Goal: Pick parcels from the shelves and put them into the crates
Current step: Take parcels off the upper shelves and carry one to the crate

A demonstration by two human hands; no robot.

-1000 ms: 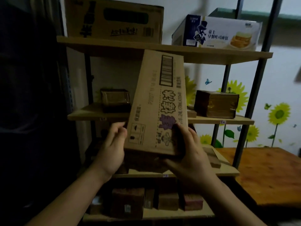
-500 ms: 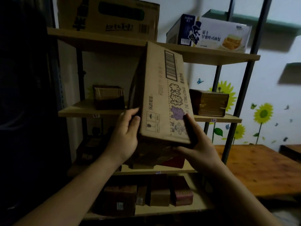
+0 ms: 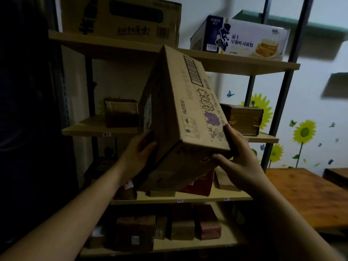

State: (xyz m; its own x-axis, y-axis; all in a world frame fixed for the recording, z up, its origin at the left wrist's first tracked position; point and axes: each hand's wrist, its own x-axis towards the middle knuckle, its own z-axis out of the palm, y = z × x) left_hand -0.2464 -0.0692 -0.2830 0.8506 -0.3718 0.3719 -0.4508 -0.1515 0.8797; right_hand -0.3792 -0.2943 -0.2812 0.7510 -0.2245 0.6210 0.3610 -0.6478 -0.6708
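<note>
Brown corrugated cardboard parcel [image 3: 188, 117], long and printed with a barcode, is held clear of the wooden shelves [image 3: 235, 65], long axis tilted up and away. Left hand [image 3: 137, 157] presses the near left face; right hand [image 3: 241, 162] clamps the lower right corner, fingers [image 3: 230, 136] wrapped on it. No crate visible. Small brown boxes [image 3: 121, 112] sit behind; wooden tabletop [image 3: 305, 194] lies right.
</note>
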